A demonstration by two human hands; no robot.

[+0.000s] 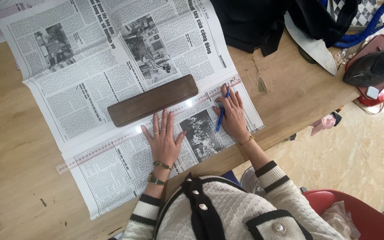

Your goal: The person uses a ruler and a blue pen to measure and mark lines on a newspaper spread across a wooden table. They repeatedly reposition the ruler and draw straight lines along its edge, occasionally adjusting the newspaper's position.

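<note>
A newspaper [90, 66] lies spread over the wooden table [10, 133]. A long clear ruler [98, 153] runs diagonally across it. A dark wooden block [153, 100] rests on the paper just above the ruler. My left hand [163, 140] lies flat with fingers apart, pressing the ruler and paper. My right hand [233, 116] holds a blue pen [221, 114], its tip at the ruler's upper right end.
Dark fabric [250, 20] is piled at the table's far edge. A clothes iron [374, 66] sits on a red stand at the right. A pale pattern piece [314, 42] lies near the fabric. A red chair [356, 213] stands at lower right on the tiled floor.
</note>
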